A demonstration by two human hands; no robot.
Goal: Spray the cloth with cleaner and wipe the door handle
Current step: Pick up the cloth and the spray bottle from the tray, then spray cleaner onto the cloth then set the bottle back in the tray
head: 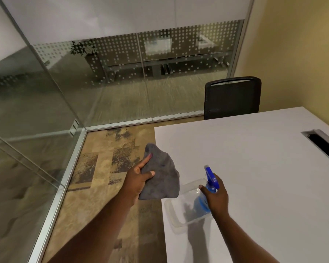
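My left hand (138, 179) holds a grey cloth (163, 175) up over the floor, just off the table's left edge, with the index finger stretched along it. My right hand (216, 196) is wrapped around a blue spray bottle (201, 203); its blue trigger head (210, 174) points up and towards the cloth. The bottle is over or inside a clear plastic container (176, 219) on the table. No door handle is in view.
A white table (254, 168) fills the right side, with a cable slot (323, 143) at its far right. A black mesh chair (232, 97) stands behind it by the yellow wall. Glass partitions (103, 82) with metal frames enclose the carpeted floor (106, 168) on the left.
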